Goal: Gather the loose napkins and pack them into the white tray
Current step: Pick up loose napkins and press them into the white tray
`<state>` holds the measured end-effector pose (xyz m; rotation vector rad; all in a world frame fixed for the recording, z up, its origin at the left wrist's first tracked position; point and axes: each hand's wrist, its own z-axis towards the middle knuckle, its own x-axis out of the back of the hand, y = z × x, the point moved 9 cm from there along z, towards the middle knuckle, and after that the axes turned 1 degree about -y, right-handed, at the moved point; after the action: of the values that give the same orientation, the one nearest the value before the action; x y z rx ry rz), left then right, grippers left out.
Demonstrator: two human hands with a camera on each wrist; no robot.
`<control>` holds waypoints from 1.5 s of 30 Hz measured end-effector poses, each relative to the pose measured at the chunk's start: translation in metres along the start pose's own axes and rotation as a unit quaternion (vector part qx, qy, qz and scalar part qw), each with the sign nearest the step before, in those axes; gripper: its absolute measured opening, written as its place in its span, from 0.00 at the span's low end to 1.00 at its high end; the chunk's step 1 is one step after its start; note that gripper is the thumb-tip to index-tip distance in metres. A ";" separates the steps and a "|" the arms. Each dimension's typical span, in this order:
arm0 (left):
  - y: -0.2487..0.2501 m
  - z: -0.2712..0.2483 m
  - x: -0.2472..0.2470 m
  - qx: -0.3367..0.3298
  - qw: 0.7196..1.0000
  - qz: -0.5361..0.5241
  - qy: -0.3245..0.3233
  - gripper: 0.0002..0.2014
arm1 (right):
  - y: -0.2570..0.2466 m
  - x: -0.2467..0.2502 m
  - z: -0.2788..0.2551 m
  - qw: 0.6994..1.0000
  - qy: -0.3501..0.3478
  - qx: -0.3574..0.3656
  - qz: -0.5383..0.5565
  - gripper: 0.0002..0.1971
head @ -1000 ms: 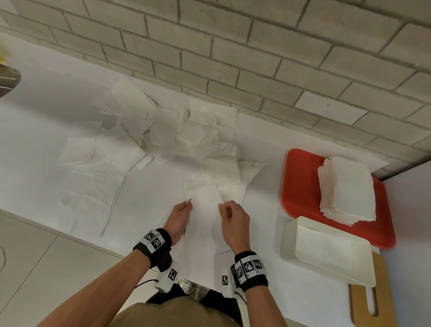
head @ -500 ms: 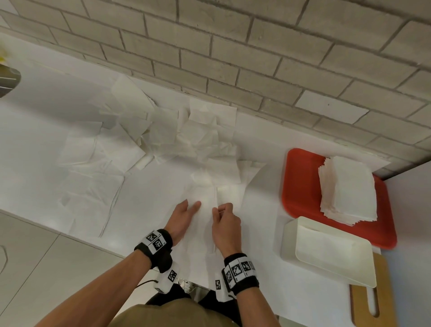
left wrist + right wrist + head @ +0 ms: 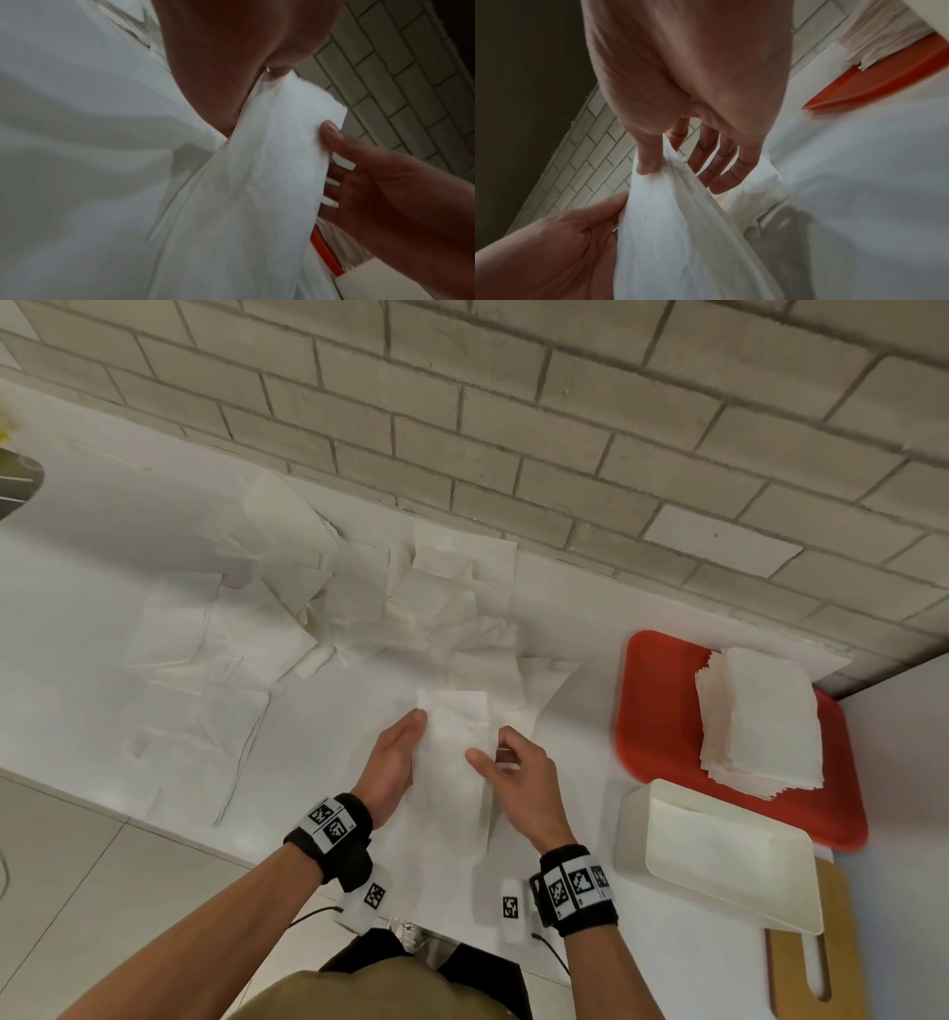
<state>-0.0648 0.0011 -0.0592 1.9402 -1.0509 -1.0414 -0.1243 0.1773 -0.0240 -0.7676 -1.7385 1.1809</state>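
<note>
Our right hand (image 3: 524,783) pinches the napkin (image 3: 454,747) between both hands; our left hand (image 3: 393,762), fingers straight, steadies it. We should hold it flat, then swing right to the white tray (image 3: 637,834).

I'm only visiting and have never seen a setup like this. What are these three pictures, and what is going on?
There is no robot here, just a person wearing cameras. The wide picture comes from the head, and the two close-ups come from the wrists. The right hand pinches one napkin, and the left hand touches its other edge. Loose napkins lie scattered on the white counter. To the right are a red tray bearing a napkin stack, the white tray and a wooden board.
</note>
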 end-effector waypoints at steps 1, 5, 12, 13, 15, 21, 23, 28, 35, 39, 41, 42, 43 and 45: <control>0.004 0.002 0.000 -0.002 1.000 -0.003 0.003 0.21 | -0.001 0.002 -0.002 1.000 0.006 -0.002 0.005 0.11; 0.012 0.006 -0.007 -0.001 1.000 -0.010 -0.011 0.22 | -0.012 0.010 0.000 0.999 0.030 -0.001 0.028 0.10; 0.018 -0.001 -0.034 0.006 0.997 -0.038 -0.062 0.33 | -0.021 0.017 0.017 0.996 0.076 -0.024 0.041 0.18; 0.021 -0.002 -0.039 -0.009 0.998 -0.018 -0.062 0.30 | -0.020 0.015 0.018 0.995 0.087 -0.028 0.050 0.18; 0.028 -0.003 -0.047 -0.059 0.996 0.056 -0.037 0.19 | -0.021 0.013 0.017 0.991 0.108 -0.036 0.074 0.12; 0.051 -0.011 -0.090 -0.128 0.990 0.053 -0.016 0.15 | -0.026 0.045 -0.021 0.995 0.043 -0.067 0.054 0.31; 0.058 -0.013 -0.102 -0.132 0.991 0.010 0.007 0.16 | -0.019 0.088 -0.042 0.995 0.062 -0.074 0.040 0.29; 0.058 -0.022 -0.168 -0.165 0.983 0.076 -0.033 0.17 | 0.003 0.218 -0.114 0.977 0.187 -0.088 0.045 0.23; -0.020 -0.022 -0.269 -0.212 0.882 0.412 -0.083 0.19 | 0.079 0.341 -0.164 0.909 0.367 -0.163 -0.109 0.22; -0.060 -0.021 -0.308 -0.251 0.747 0.610 -0.086 0.22 | 0.091 0.339 -0.152 0.889 0.296 -0.169 -0.307 0.22; -0.069 -0.023 -0.319 -0.260 0.694 0.667 -0.079 0.24 | 0.091 0.332 -0.151 0.871 0.271 -0.166 -0.374 0.25; -0.068 -0.024 -0.321 -0.268 0.687 0.671 -0.074 0.24 | 0.089 0.330 -0.152 0.864 0.275 -0.160 -0.390 0.27; -0.065 -0.025 -0.321 -0.279 0.696 0.659 -0.070 0.24 | 0.085 0.328 -0.153 0.860 0.287 -0.149 -0.395 0.27; -0.043 -0.023 -0.311 -0.309 0.730 0.609 -0.038 0.20 | 0.069 0.323 -0.154 0.857 0.326 -0.102 -0.386 0.23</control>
<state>-0.1398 0.2975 0.0143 0.3937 -1.4184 -0.5254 -0.1223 0.5360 0.0398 -0.4223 -1.3620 0.1452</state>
